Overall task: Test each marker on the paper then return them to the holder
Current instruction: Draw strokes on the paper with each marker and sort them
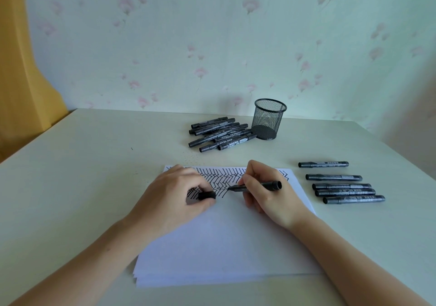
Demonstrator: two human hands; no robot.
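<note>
My right hand (266, 194) grips an uncapped black marker (257, 186) in a writing hold, fingers closed around its barrel; the tip points left and touches the top sheet of a stack of white paper (224, 242) at the edge of the black zigzag strokes (224, 176) that fill the far part of the sheet. The butt end of the marker points right, above my knuckles. My left hand (174, 197) rests on the paper with its fingers curled, pinching the marker's short black cap (207, 195) between thumb and fingers just left of the tip. Both forearms lie across the near edge of the pale tabletop (82, 176).

The black wire-mesh holder (267, 119), a round cup, stands upright near the far edge of the table, with no markers visible inside. Just to its left lies a loose pile of capped black markers (220, 134), some resting on one another, the nearest almost touching the holder's base. To the right of the paper, five more capped black markers (339, 183) lie roughly parallel in a row, apart from the sheet; the near three lie close together. Behind the table is pale wallpaper with pink flowers (212, 46), and an orange-yellow curtain (21, 69) hangs at the far left.
</note>
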